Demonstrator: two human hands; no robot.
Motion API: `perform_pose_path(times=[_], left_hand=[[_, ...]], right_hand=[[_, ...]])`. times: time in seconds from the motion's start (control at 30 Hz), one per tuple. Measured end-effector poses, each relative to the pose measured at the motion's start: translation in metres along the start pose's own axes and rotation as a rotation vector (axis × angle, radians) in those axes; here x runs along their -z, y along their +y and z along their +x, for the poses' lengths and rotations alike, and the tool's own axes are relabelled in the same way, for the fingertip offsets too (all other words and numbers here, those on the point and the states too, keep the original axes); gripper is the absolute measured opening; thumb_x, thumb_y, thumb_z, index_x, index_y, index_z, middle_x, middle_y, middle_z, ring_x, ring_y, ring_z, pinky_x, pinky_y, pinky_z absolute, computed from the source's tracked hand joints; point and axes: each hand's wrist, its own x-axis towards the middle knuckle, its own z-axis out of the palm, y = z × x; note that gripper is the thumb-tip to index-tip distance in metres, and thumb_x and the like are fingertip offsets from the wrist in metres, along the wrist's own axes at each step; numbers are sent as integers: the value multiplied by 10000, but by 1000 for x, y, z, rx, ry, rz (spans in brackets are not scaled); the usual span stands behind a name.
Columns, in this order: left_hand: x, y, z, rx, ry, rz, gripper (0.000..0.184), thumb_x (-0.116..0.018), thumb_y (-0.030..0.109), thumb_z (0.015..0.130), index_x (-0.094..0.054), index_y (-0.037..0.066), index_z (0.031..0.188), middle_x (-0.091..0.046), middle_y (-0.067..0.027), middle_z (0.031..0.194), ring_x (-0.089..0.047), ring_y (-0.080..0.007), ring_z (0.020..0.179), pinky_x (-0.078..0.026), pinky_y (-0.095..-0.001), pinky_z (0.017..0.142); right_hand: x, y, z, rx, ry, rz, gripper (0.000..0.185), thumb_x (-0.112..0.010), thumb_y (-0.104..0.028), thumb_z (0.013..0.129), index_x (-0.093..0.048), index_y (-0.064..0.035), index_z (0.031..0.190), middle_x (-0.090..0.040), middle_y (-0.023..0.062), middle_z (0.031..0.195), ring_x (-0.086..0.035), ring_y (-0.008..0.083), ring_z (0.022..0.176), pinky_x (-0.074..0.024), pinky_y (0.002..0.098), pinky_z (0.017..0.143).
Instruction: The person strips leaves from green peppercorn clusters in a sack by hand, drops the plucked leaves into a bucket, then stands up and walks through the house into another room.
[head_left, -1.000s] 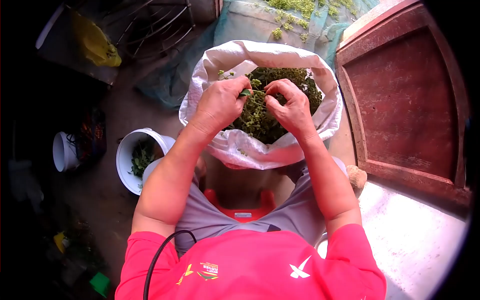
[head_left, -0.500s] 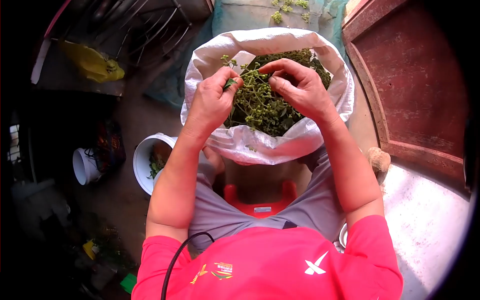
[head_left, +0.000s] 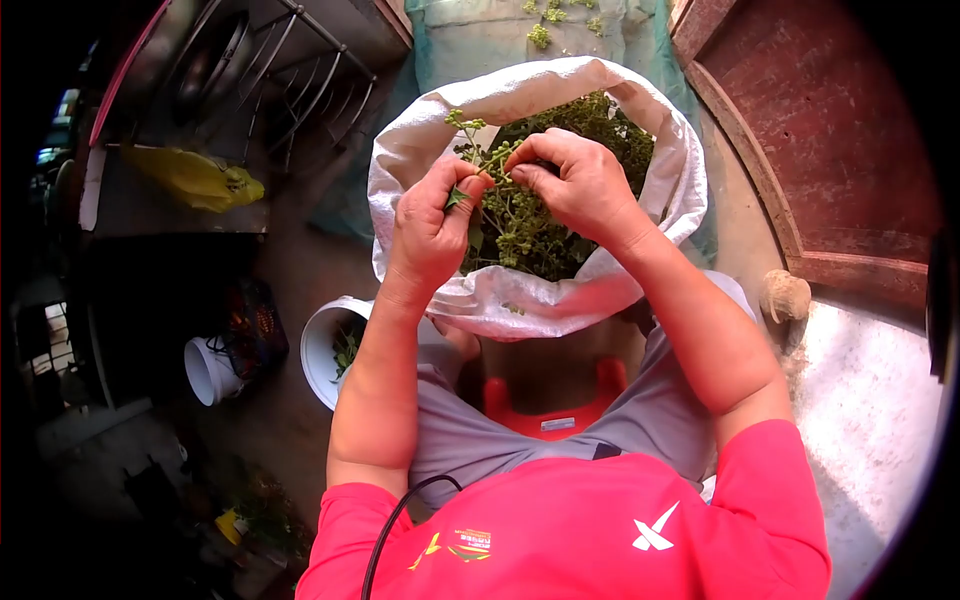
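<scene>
- Shirt (head_left: 570, 535): pinkish red, short-sleeved;
- white crossed-stroke mark (head_left: 655, 528), right chest;
- small yellow-and-green emblem (head_left: 470, 551), left chest;
- trousers (head_left: 462, 453): grey;
- cable (head_left: 378, 553): thin, black, curved beside left sleeve (head_left: 345, 520).

The wide-mouthed white sack (head_left: 560, 315) before you looks like woven plastic, creased, with a faint sheen. The small green berry clusters (head_left: 525, 232) inside it look knobbly and mostly matt. You wear a bright pink-red cloth shirt (head_left: 560, 520), smooth and softly matt, and grey cloth trousers (head_left: 450, 425), wrinkled and dull. Your low red stool (head_left: 525, 424) looks like smooth plastic, as does the round white bucket (head_left: 317, 345) beside you. The crumpled yellow bag (head_left: 195, 180) seems thin, glossy plastic; the dark red panelled door (head_left: 850, 130) looks like scuffed, painted wood.
</scene>
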Motion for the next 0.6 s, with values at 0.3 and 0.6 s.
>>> perform_pose_path(times=[0.3,0.6], left_hand=[[5,-1,-2,-1,-13,-50,68,-544,72,927,-569,20,890,-552,-36,712,-520,-107,632,-423,-238,594],[7,3,-5,-7,-38,-77,117,-524,97,958,-596,9,930,-500,14,745,-464,-54,660,-369,-190,597]], right_hand=[[6,-7,0,171,49,-68,89,-652,-115,773,-655,-155,852,-561,19,937,-625,243,809,-513,365,662],[1,1,3,158,56,73,125,-609,-67,771,-646,-63,890,-643,57,851,-627,181,706,-502,306,640]])
